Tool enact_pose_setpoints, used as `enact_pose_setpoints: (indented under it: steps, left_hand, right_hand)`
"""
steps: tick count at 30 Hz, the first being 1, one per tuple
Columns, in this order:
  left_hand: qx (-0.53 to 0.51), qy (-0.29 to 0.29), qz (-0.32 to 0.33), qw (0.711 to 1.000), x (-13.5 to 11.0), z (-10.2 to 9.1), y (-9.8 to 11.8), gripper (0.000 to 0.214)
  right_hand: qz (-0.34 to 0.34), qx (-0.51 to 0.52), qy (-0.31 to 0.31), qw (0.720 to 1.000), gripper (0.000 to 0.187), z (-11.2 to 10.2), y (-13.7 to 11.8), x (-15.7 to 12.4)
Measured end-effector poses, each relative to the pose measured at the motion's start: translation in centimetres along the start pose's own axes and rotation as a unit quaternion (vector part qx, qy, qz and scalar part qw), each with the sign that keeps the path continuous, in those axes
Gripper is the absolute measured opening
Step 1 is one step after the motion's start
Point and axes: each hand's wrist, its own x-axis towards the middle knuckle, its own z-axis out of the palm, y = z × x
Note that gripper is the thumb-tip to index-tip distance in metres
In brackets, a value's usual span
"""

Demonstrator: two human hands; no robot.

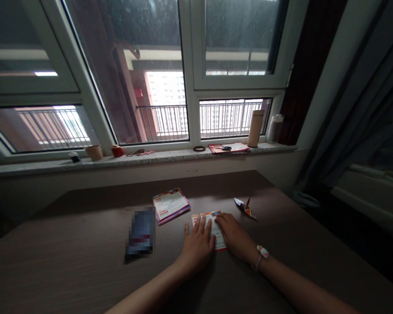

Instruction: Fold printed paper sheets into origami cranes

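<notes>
A small printed paper sheet (pixel 220 239) with a red border and a colourful top edge lies on the brown table in front of me. My left hand (pixel 199 244) rests flat on its left part, fingers stretched and a little apart. At the sheet's right side, my right hand (pixel 234 233) has its fingers bent and close together, with the tips on the upper right part of the paper; its thumb is mostly hidden. A bracelet (pixel 261 253) circles my right wrist. Left of the sheet lies a stack of similar printed sheets (pixel 172 205).
A pixelated dark phone-like object (pixel 140 233) lies left of the stack. A folded colourful paper piece (pixel 247 209) is at the right. The windowsill (pixel 170 158) bears a paper cup (pixel 94 152), a red spool (pixel 117 151), scissors (pixel 227 148) on papers, and a tan bottle (pixel 256 128).
</notes>
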Motion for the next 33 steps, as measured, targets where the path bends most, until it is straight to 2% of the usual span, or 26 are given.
enact_pose_setpoints:
  steps: [7, 13, 18, 23, 29, 33]
  left_hand:
    - [0.009, 0.002, 0.001, 1.000, 0.0, -0.2, 0.4, 0.056]
    - [0.006, 0.005, 0.002, 1.000, 0.0, 0.0, 0.3, 0.056]
    - [0.005, 0.024, -0.014, 1.000, -0.2, 0.5, -0.1, 0.059]
    - [0.007, 0.035, -0.046, 0.998, -0.6, 0.5, -0.4, 0.065]
    - [-0.006, 0.034, -0.066, 0.997, -0.7, 0.1, -0.5, 0.067]
    - [-0.007, 0.042, -0.037, 0.998, -0.8, -0.1, -0.6, 0.063]
  right_hand:
    - [0.000, -0.034, -0.057, 0.998, 0.047, 0.5, 0.3, -0.3]
    - [0.020, -0.062, -0.104, 0.992, 0.051, 0.0, -0.2, -0.3]
    - [0.059, -0.074, -0.109, 0.990, 0.054, -0.5, -0.6, -0.3]
    - [0.105, -0.091, -0.095, 0.986, 0.058, -0.1, -0.6, -0.4]
    - [0.102, -0.084, -0.093, 0.987, 0.056, -0.3, -0.4, -0.4]
    - [0.088, -0.060, -0.091, 0.990, 0.055, -0.8, -0.4, -0.3]
